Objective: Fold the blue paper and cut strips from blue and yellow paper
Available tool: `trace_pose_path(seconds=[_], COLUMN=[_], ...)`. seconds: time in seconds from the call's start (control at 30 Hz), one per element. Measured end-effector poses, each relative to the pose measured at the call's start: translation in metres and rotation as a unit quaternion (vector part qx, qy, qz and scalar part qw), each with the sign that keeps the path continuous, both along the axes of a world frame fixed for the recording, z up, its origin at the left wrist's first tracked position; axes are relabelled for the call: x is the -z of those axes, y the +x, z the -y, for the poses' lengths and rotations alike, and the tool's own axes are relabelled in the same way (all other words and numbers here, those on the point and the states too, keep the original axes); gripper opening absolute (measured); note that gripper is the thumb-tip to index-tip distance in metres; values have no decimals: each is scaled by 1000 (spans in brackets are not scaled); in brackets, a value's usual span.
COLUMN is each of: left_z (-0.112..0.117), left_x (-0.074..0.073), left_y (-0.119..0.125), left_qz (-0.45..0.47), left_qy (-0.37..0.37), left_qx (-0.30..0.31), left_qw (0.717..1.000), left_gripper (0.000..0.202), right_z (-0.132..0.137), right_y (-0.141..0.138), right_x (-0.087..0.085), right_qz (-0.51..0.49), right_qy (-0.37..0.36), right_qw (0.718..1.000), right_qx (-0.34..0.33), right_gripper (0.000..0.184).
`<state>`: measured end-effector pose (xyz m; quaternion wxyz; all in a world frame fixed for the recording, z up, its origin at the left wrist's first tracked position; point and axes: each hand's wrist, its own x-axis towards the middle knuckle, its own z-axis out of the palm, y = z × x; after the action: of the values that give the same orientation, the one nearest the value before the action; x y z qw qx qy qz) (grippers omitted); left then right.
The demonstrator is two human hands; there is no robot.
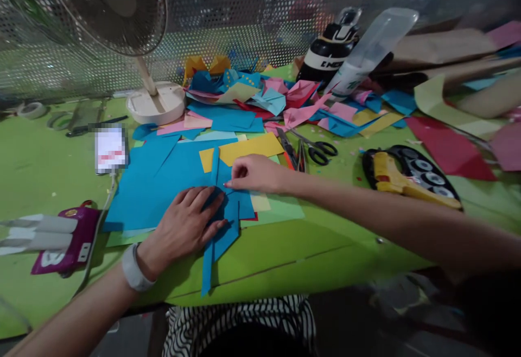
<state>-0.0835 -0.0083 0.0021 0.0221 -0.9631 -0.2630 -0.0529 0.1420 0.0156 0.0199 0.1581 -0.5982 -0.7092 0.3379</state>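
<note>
A folded blue paper piece (222,232) lies near the front edge of the green table (285,254), on top of larger blue sheets (158,178). My left hand (185,227) rests flat on it with fingers spread, pinning it down. My right hand (254,173) is curled, its fingertips pressed onto the paper's upper fold beside a narrow upright blue strip (214,166). A yellow sheet (244,148) lies just behind my right hand.
Black-handled scissors (315,150) and a yellow glue gun (401,180) lie to the right. A white desk fan (134,31) stands at the back left, by a heap of coloured paper scraps (264,102). A purple pouch (69,240) sits far left.
</note>
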Motion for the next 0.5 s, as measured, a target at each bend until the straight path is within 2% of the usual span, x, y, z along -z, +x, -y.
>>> trace_pose_path(seconds=[0.07,0.13,0.37,0.5], left_z=[0,-1,-1,-1], left_x=[0,0,0,0], left_y=[0,1,0,0], left_qz=[0,-6,-12,-9], left_qy=[0,-1,10,10], left_qx=[-2,-3,-3,1], left_qw=[1000,1000,1000,1000], left_gripper=[50,51,51,51], right_z=[-8,-15,-26,-27], right_y=[-2,-2,3,5], right_x=[-4,-2,6,6], right_qz=[-10,-37,-55,-36], right_qy=[-92,-142,-196,-189], right_qw=[994,987,976,979], right_qx=[-52,-71,-76,-69], right_gripper=[19,21,27,26])
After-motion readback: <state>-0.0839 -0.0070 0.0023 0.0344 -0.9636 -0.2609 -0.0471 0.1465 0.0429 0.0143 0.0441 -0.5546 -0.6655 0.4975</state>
